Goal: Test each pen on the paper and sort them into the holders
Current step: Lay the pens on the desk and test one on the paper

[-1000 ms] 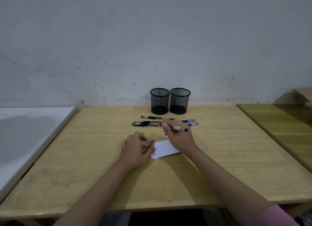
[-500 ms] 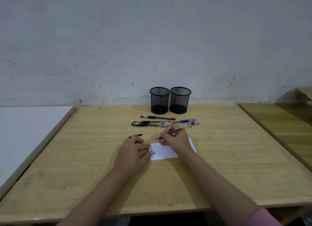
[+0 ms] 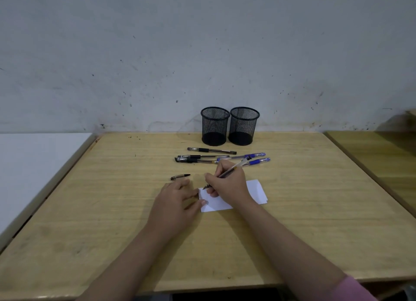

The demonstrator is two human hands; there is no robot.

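Observation:
My right hand (image 3: 229,184) grips a clear-barrelled pen (image 3: 236,167) in writing pose, its tip touching the left part of a small white paper (image 3: 256,191). My left hand (image 3: 177,200) lies flat on the table, fingers spread, its fingertips pressing the paper's left edge. A black pen cap (image 3: 180,177) lies just beyond my left hand. Several pens lie in a loose row farther back: black ones (image 3: 195,159) on the left, blue-capped ones (image 3: 258,161) on the right. Two black mesh holders, left holder (image 3: 215,126) and right holder (image 3: 244,125), stand side by side against the wall.
The wooden table (image 3: 112,210) ends at a front edge near my elbows. A white surface (image 3: 33,165) adjoins it on the left, and another wooden table (image 3: 387,152) stands to the right. A grey wall rises right behind the holders.
My right hand swung the pen from held up over the pens down onto the paper. My left hand opened flat onto the paper's edge, and the cap now lies on the table.

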